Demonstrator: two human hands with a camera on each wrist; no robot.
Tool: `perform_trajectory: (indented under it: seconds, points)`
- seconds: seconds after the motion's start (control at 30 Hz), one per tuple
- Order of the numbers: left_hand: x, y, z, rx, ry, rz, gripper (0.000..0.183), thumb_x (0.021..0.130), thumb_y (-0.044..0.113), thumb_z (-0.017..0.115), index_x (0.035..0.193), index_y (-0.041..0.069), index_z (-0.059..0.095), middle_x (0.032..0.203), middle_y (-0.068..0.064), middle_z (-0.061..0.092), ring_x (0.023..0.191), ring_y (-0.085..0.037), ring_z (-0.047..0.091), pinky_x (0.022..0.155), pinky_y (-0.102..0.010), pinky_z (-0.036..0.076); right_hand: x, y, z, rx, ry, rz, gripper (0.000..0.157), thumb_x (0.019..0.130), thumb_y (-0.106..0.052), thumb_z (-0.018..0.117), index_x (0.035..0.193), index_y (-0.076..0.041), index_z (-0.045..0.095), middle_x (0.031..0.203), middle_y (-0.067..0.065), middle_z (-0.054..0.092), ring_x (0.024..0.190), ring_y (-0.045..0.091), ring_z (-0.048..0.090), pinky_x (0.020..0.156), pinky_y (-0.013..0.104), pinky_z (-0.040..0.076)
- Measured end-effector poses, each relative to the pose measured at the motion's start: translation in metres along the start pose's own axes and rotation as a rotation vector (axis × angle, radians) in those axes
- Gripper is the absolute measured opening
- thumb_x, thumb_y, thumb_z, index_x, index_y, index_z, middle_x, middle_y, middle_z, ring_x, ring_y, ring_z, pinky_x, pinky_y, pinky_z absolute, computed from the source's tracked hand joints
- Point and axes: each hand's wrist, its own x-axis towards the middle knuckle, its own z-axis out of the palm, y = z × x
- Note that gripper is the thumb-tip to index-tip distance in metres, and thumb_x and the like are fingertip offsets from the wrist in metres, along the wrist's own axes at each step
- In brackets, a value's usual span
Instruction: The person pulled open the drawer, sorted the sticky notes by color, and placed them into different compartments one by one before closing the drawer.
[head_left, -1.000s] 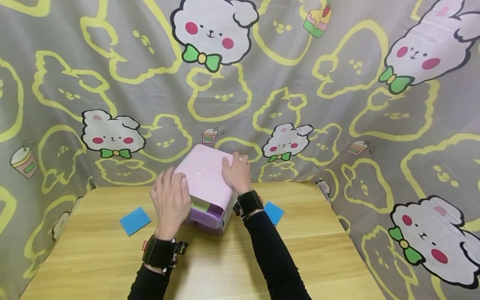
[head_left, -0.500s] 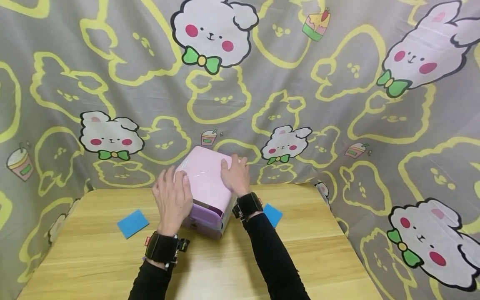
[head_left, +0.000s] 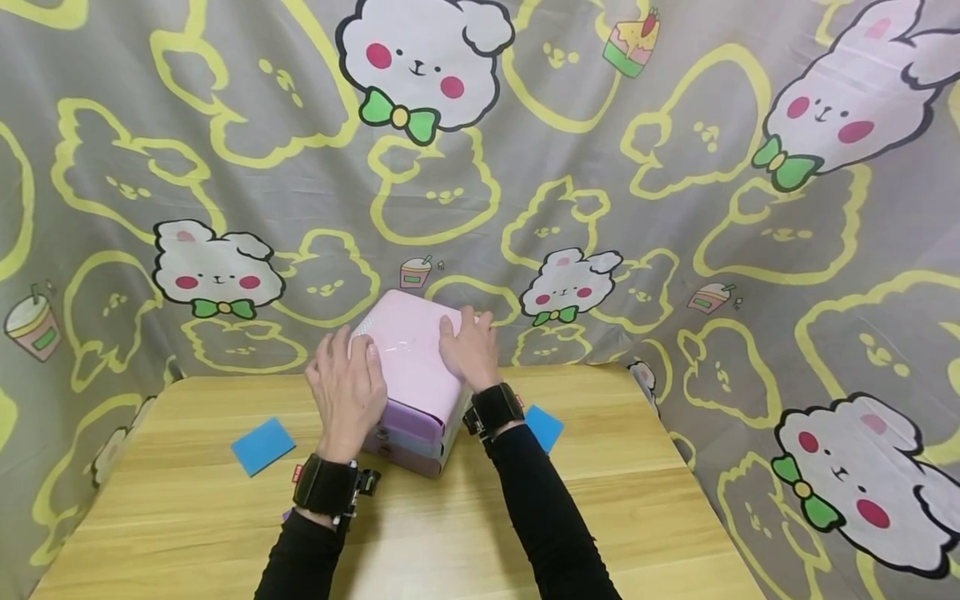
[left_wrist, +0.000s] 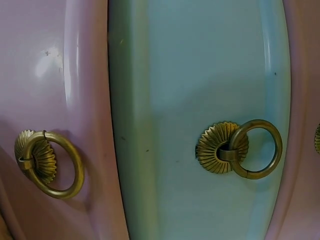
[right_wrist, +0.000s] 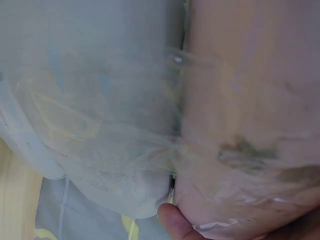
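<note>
A small drawer cabinet (head_left: pixel 416 354) with a pink top stands angled on the wooden table. Its purple top drawer (head_left: pixel 408 421) sits pushed in, above a blue one and a pink one. Brass ring pulls (left_wrist: pixel 55 165) hang on the drawer fronts in the left wrist view. My left hand (head_left: pixel 347 392) holds the cabinet's left side, thumb at the top's edge, its fingertips hidden. My right hand (head_left: pixel 471 346) grips the far right edge of the top; in the right wrist view a fingertip (right_wrist: pixel 175 220) shows beside the pink panel, which has clear tape across it.
One blue square (head_left: pixel 262 447) lies on the table (head_left: pixel 637 500) to the left, another blue square (head_left: pixel 544 427) to the right, partly behind my right forearm. A small purple bit (head_left: pixel 287 515) peeks out beside my left sleeve. A patterned curtain (head_left: pixel 450 183) hangs behind the table.
The purple top drawer has slid in; a second ago it stood partly out, with something green showing inside. Both hands have stayed at the cabinet's sides.
</note>
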Motion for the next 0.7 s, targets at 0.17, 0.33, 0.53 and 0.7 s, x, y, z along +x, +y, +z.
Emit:
perform_trajectory:
  seconds: [0.17,0.33,0.53,0.7]
  points:
    - [0.004,0.001,0.004,-0.006,0.000,0.009,0.039,0.108,0.029,0.034,0.113,0.002,0.063,0.146,-0.029,0.051,0.139,-0.051,0.040,0.107,-0.070,0.029,-0.001,0.001,-0.001,0.003,0.000,-0.001,0.062,0.104,-0.055,0.035,0.153,-0.016,0.038,0.149,0.022,0.036,0.132,0.041,0.047,0.104,0.056,0.048]
    - [0.003,0.000,0.007,-0.002,0.002,0.002,0.039,0.107,0.029,0.035,0.111,0.002,0.063,0.145,-0.029,0.052,0.137,-0.051,0.041,0.106,-0.070,0.030,-0.003,0.003,0.002,0.000,-0.016,0.005,0.062,0.104,-0.055,0.035,0.153,-0.016,0.038,0.148,0.022,0.036,0.132,0.041,0.046,0.104,0.055,0.048]
    - [0.008,0.004,0.007,-0.003,-0.013,-0.010,0.040,0.108,0.030,0.033,0.113,0.003,0.062,0.147,-0.027,0.051,0.137,-0.051,0.042,0.107,-0.070,0.030,0.000,0.005,0.001,0.005,-0.008,-0.008,0.062,0.103,-0.056,0.035,0.152,-0.017,0.039,0.148,0.022,0.036,0.133,0.041,0.045,0.104,0.057,0.048]
    - [0.011,0.007,0.009,-0.005,0.003,-0.028,0.040,0.107,0.030,0.033,0.110,0.004,0.063,0.145,-0.026,0.053,0.135,-0.049,0.044,0.107,-0.068,0.030,0.003,0.006,-0.001,-0.004,-0.027,-0.019,0.065,0.103,-0.058,0.035,0.154,-0.018,0.037,0.150,0.022,0.034,0.133,0.042,0.046,0.103,0.058,0.048]
